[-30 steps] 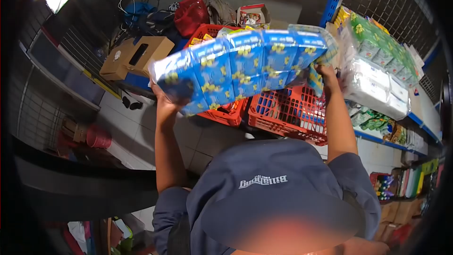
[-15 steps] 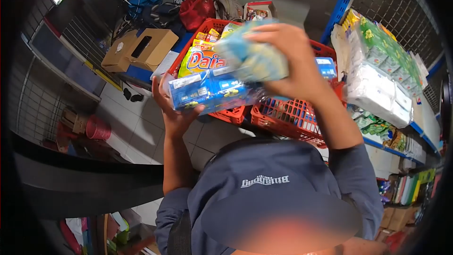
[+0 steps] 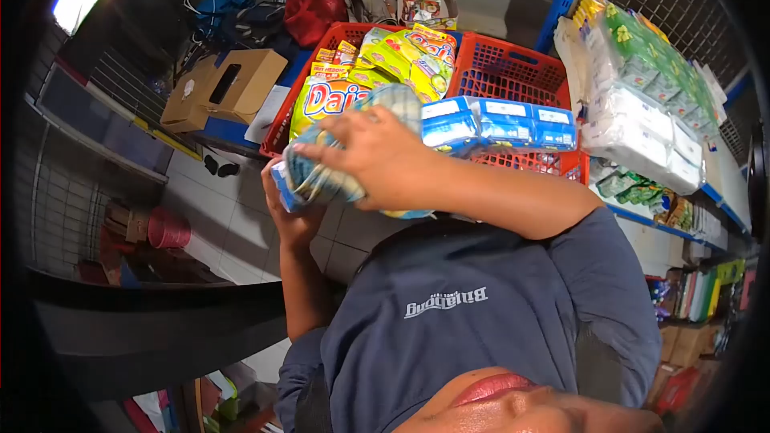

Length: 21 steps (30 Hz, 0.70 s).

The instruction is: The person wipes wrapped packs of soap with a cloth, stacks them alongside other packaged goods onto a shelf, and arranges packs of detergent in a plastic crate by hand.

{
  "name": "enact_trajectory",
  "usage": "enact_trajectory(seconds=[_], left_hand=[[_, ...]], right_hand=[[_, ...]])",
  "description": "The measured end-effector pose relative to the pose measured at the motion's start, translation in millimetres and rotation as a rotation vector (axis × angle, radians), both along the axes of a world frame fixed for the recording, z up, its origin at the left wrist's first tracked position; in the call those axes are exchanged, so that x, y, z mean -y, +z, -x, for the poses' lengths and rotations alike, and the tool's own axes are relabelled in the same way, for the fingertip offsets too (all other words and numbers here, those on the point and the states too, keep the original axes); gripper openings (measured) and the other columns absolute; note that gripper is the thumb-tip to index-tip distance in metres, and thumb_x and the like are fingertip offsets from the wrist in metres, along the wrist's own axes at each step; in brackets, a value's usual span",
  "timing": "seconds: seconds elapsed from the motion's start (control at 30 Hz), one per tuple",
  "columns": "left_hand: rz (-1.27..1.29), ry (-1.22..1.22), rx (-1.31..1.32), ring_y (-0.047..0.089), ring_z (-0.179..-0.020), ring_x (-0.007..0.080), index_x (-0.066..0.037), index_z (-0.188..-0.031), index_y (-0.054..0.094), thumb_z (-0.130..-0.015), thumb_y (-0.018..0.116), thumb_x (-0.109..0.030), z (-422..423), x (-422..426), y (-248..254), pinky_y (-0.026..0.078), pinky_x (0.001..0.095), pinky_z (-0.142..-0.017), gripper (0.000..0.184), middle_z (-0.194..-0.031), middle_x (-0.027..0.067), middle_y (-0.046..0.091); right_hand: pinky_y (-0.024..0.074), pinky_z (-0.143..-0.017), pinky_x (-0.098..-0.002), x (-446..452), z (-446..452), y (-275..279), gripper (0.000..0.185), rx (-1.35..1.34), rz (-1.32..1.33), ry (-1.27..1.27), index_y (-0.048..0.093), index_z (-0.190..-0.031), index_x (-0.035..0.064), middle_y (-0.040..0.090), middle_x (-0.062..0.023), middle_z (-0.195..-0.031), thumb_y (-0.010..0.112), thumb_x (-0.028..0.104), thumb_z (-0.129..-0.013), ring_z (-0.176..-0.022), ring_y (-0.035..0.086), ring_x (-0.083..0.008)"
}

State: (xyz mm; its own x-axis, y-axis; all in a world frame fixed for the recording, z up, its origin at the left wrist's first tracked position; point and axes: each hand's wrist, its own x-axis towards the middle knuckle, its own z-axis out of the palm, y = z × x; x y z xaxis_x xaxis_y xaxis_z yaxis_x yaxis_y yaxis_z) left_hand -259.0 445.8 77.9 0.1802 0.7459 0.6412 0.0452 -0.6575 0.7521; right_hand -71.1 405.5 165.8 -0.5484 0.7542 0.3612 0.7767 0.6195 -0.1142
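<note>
My left hand (image 3: pixel 295 216) grips the left end of a blue plastic-wrapped pack (image 3: pixel 282 186), mostly hidden under a cloth. With my right hand (image 3: pixel 389 152) I hold that checkered blue, white and yellow cloth (image 3: pixel 397 100) bunched against the pack's top, fingers curled over it. Farther right, blue wrapped packs (image 3: pixel 501 124) lie across the red crate; whether they join the pack in my left hand is hidden. Behind my hands stands another red crate (image 3: pixel 277 130) holding several bright yellow-green Daia detergent bags (image 3: pixel 417 56).
An open cardboard box (image 3: pixel 249 84) with a dark phone-like object sits left of the crates. A red bag (image 3: pixel 317 12) is behind. On the right, a blue-framed shelf (image 3: pixel 573 0) carries wrapped white packs (image 3: pixel 634 128). A pink bin (image 3: pixel 168 227) stands on the floor at left.
My right hand has swept left and down with the cloth, from above the crates onto the held pack. The blue packs lying across the right crate are now uncovered to view.
</note>
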Motion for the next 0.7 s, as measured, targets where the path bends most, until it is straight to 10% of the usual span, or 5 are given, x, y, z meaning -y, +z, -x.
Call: enact_trajectory(seconds=[0.7], left_hand=[[0.177, -0.162, 0.031, 0.049, -0.096, 0.0167, -0.004, -0.116, 0.032, -0.058, 0.08, -0.015, -1, -27, 1, 0.042, 0.0293, -0.083, 0.075, -0.104, 0.007, 0.046]], right_hand=[[0.0314, -0.093, -0.0412, 65, -211, -30, 0.081, -0.316, -0.025, -0.515, 0.047, -0.121, 0.021, 0.047, -0.0091, -0.116, 0.072, 0.018, -0.044, -0.109, 0.043, -0.0291]])
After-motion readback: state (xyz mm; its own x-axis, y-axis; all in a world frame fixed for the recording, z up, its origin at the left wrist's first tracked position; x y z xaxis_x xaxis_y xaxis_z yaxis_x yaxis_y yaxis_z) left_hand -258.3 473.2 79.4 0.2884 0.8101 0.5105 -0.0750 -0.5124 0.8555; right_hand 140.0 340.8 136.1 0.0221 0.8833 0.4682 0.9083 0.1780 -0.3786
